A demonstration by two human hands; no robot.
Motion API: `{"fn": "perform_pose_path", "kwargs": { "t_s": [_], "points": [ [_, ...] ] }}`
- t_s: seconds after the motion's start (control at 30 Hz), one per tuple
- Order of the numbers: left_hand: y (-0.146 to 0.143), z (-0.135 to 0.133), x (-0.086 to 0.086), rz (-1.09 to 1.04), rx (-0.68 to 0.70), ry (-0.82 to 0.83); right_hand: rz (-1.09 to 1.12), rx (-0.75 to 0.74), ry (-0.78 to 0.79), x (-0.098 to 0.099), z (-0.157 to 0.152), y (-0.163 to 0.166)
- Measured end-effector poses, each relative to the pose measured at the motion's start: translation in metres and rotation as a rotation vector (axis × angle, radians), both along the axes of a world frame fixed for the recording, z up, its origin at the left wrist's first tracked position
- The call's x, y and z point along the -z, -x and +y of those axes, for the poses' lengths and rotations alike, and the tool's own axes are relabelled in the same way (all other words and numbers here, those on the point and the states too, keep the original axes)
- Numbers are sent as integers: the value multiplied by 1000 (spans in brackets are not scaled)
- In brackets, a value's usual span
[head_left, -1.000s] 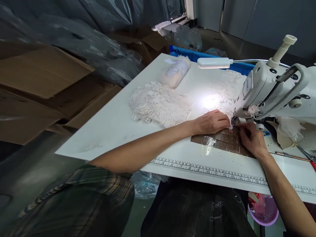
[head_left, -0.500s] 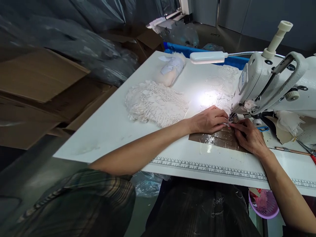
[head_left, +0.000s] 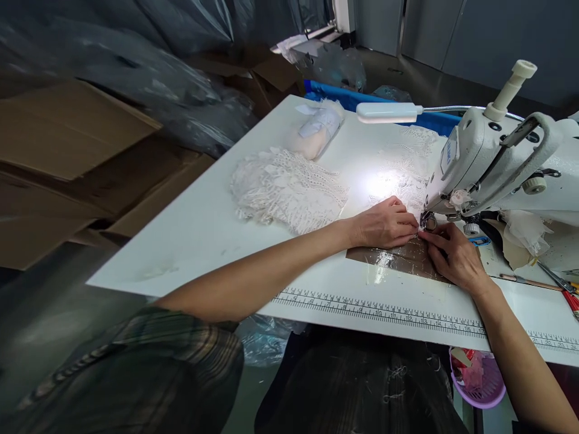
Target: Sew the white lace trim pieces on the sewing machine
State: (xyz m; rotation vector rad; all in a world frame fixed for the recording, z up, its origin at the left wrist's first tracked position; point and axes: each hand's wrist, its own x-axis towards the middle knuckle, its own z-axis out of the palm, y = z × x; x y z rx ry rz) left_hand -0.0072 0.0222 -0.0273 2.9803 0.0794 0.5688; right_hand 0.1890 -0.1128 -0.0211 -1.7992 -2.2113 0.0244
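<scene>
Both hands meet at the needle area (head_left: 424, 219) of a white sewing machine (head_left: 479, 163). My left hand (head_left: 384, 224) has its fingers bent and pressed together on the near edge of some white lace (head_left: 404, 181), which spreads away behind the fingers under the lamp's glare. From the other side, my right hand (head_left: 458, 258) pinches the same edge between thumb and forefinger, just in front of the presser foot. Little of the lace shows between the fingertips. Beneath the hands lies a shiny brown plate (head_left: 393, 260).
A heap of white lace (head_left: 289, 190) and a wrapped pale roll (head_left: 316, 129) lie left on the white table (head_left: 194, 241). A lamp (head_left: 389, 113) hangs over it. A ruler strip (head_left: 380, 310) runs along the front. Scissors (head_left: 558, 277) lie right; cardboard boxes (head_left: 76, 132) stand left.
The view has shifted slightly. My fingertips have drawn a little closer together at the presser foot, and less of the lace edge shows between them.
</scene>
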Motion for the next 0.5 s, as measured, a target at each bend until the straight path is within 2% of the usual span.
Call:
{"fn": "perform_pose_path", "kwargs": {
  "t_s": [0.17,0.3,0.5],
  "points": [
    [2,-2,-2,5,23,-56,-107,-9,-3,-3,-2,8],
    [3,-5,-5,33,10,-28,-145,-7,8,-3,-4,14],
    [4,-4,-4,46,-9,-62,-197,43,58,-4,-4,21]
  ]
}}
